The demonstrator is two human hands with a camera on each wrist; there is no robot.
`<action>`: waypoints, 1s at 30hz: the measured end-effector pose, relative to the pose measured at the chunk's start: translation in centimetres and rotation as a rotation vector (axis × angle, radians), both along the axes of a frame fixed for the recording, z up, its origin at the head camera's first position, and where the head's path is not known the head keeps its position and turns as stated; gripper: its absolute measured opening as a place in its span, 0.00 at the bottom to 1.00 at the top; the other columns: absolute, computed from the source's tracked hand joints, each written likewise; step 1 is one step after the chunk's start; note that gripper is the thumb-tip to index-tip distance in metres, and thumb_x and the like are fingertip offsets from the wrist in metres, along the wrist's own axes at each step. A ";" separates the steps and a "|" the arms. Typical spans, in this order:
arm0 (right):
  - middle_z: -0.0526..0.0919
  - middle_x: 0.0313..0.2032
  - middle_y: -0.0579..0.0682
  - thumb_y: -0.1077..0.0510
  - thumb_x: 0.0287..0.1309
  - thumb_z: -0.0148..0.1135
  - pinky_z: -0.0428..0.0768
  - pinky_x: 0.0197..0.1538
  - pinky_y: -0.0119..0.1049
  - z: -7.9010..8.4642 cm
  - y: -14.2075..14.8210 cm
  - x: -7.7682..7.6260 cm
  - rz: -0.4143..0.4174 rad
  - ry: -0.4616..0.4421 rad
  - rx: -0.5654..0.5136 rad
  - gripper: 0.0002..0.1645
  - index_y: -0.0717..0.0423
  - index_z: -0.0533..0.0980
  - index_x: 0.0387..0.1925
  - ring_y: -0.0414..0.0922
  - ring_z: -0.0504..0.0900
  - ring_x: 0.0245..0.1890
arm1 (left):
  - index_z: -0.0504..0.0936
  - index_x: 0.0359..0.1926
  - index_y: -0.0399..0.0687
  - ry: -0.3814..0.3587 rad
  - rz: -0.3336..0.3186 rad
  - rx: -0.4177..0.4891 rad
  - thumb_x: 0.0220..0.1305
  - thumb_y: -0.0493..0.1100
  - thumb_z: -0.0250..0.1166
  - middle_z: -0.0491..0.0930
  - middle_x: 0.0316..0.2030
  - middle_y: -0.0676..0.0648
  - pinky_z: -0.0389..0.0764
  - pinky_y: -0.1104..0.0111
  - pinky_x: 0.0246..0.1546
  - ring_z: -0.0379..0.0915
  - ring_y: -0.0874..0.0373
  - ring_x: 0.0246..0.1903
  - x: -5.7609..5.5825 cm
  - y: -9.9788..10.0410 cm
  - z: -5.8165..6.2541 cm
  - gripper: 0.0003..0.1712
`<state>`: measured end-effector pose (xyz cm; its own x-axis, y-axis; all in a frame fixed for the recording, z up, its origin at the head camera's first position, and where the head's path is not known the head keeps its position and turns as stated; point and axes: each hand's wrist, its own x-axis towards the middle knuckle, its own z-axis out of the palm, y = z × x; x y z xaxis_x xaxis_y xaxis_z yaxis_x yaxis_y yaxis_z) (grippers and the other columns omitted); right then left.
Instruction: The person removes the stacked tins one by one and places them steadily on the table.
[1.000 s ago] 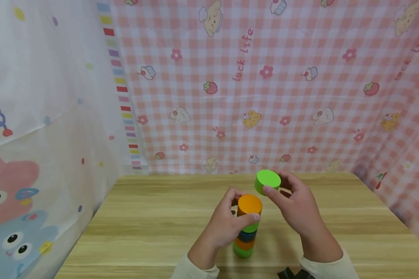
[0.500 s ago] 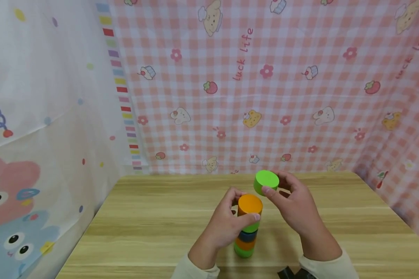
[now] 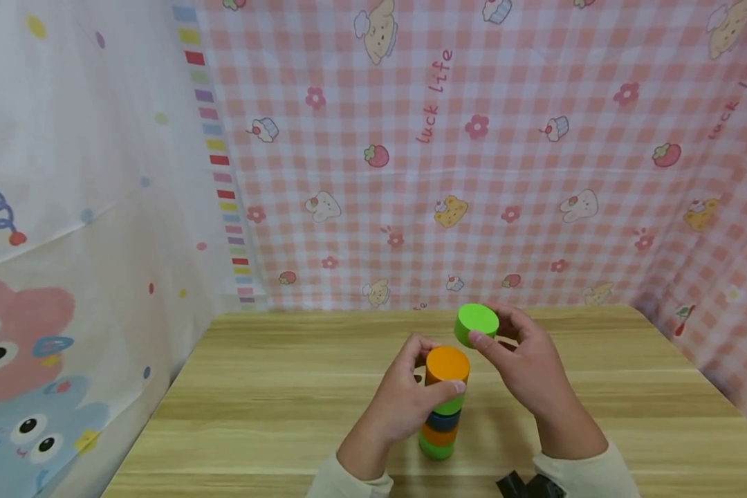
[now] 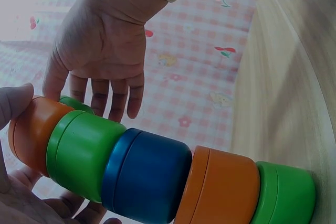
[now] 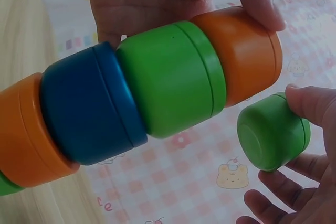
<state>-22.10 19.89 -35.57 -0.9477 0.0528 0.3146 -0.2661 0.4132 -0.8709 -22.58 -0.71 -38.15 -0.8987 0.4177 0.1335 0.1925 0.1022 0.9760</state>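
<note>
A tower of small lidded jars stands upright on the wooden table. From the bottom it goes green (image 4: 286, 192), orange (image 4: 220, 184), blue (image 4: 149, 174), green (image 4: 86, 153), with an orange jar (image 3: 447, 363) at the top. My left hand (image 3: 401, 398) grips the tower around that top jar, thumb across its near side and fingers behind. Another green jar (image 5: 270, 132) is pinched between thumb and fingers of my right hand (image 3: 532, 363). It is held in the air just right of the tower's top and slightly higher, apart from the orange jar in the right wrist view.
The wood-grain table (image 3: 274, 394) spreads out to both sides of the tower. Behind it hangs a pink checked cloth (image 3: 348, 228), and a white printed cloth (image 3: 118, 207) hangs at the left. A black device (image 3: 529, 485) sits by the right sleeve.
</note>
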 end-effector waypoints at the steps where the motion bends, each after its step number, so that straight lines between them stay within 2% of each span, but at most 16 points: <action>1: 0.78 0.62 0.58 0.48 0.73 0.66 0.75 0.66 0.59 -0.1 0.0 0.0 0.000 0.001 0.000 0.34 0.58 0.71 0.72 0.51 0.77 0.59 | 0.75 0.57 0.59 -0.001 0.001 -0.001 0.64 0.52 0.73 0.79 0.55 0.54 0.67 0.52 0.59 0.70 0.54 0.57 0.0 0.0 0.0 0.24; 9: 0.78 0.63 0.58 0.47 0.72 0.67 0.75 0.65 0.58 -0.4 0.1 -0.4 -0.010 -0.017 0.007 0.34 0.57 0.71 0.72 0.53 0.77 0.60 | 0.74 0.57 0.59 -0.007 -0.001 0.000 0.64 0.51 0.73 0.79 0.55 0.54 0.68 0.51 0.60 0.70 0.54 0.58 0.0 0.1 0.0 0.24; 24: 0.78 0.64 0.59 0.43 0.71 0.68 0.72 0.66 0.64 -1.6 0.3 -1.4 -0.005 -0.065 0.042 0.37 0.52 0.71 0.73 0.57 0.76 0.64 | 0.74 0.56 0.59 0.004 0.002 0.015 0.64 0.51 0.73 0.79 0.55 0.53 0.69 0.53 0.56 0.71 0.52 0.57 0.0 0.2 0.0 0.23; 30: 0.79 0.64 0.59 0.42 0.70 0.67 0.70 0.67 0.65 -2.0 0.2 -1.6 -0.008 -0.090 0.049 0.38 0.52 0.70 0.74 0.57 0.75 0.65 | 0.74 0.56 0.60 0.001 0.004 0.001 0.64 0.52 0.73 0.79 0.55 0.54 0.69 0.53 0.57 0.71 0.54 0.57 0.0 0.0 -0.1 0.23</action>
